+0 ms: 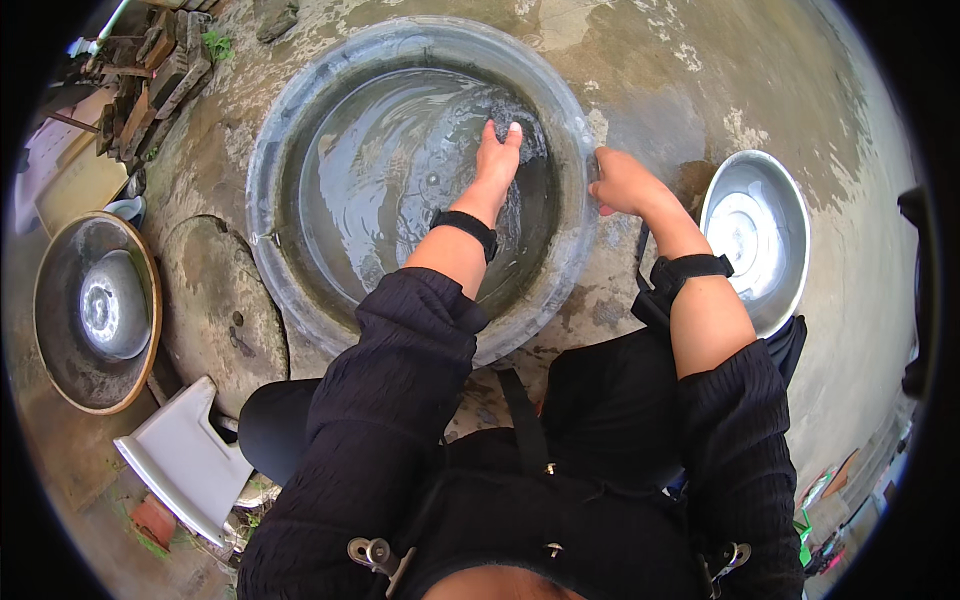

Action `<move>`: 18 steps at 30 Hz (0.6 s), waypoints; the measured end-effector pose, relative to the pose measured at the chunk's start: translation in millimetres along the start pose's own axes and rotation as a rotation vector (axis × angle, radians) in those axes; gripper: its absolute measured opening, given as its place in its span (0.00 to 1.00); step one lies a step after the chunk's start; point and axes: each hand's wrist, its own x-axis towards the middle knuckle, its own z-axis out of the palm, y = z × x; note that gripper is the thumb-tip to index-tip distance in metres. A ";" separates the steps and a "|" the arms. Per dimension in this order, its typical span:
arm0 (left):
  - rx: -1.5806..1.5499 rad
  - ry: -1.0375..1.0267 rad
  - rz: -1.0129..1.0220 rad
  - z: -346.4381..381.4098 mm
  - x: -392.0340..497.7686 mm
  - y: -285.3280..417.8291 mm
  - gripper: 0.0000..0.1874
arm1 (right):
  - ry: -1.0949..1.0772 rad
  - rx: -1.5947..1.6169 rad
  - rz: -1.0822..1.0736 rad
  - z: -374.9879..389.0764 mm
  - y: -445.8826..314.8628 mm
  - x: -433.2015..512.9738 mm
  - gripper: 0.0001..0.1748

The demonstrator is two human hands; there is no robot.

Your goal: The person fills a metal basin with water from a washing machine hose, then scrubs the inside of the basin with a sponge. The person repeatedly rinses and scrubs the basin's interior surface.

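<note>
A large round grey basin (271, 154) stands on the ground before me, with rippling water inside. My left hand (499, 159) reaches over the water on the basin's right side, fingers apart and nothing seen in it; its fingertips are by splashing, bubbly water. At the basin's right rim is my right hand (622, 180), its fingers curled against the outer edge. Whether they grip the rim is hard to tell. A shiny metal bowl (757, 240) sits to the right, beside my right forearm.
On the left, a wide brown-rimmed basin (156, 300) holds a metal bowl (115, 304). A round stone slab (217, 300) lies between it and the grey basin. Nearer stands a white plastic stool (184, 457). Bricks (161, 82) are piled at the upper left.
</note>
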 end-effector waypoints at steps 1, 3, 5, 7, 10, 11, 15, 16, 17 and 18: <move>0.002 -0.049 -0.018 11.3 -1.9 1.5 0.32 | 0.014 0.000 -0.005 0.1 -0.5 -0.1 0.13; 0.225 -0.032 0.096 24.2 -11.5 -2.2 0.31 | 0.038 -0.065 -0.024 1.6 -2.5 0.2 0.12; 0.481 -0.065 0.205 23.8 -30.8 -14.0 0.29 | 0.066 -0.194 -0.049 4.1 -6.1 3.8 0.12; 0.554 -0.222 0.226 10.8 -57.5 -29.0 0.26 | 0.059 -0.278 -0.045 4.7 -8.4 8.4 0.15; 0.718 -0.480 0.223 -25.8 -99.5 -45.3 0.25 | 0.039 -0.288 -0.028 4.4 -8.9 11.7 0.18; 0.772 -0.568 0.180 -40.8 -111.4 -48.0 0.24 | 0.045 -0.263 -0.033 4.1 -8.8 11.9 0.18; 1.014 -0.858 0.121 -104.5 -138.4 -54.1 0.24 | 0.063 -0.174 -0.002 3.5 -8.1 9.3 0.16; 1.115 -0.863 0.180 -117.7 -139.6 -56.0 0.24 | 0.039 -0.108 0.027 3.1 -8.0 8.7 0.16; 1.215 -0.893 0.204 -128.3 -139.7 -58.9 0.24 | 0.030 -0.038 0.050 2.8 -8.4 8.8 0.17; 1.383 -0.912 0.159 -136.2 -138.3 -62.2 0.24 | 0.023 -0.037 0.048 2.5 -8.9 9.4 0.18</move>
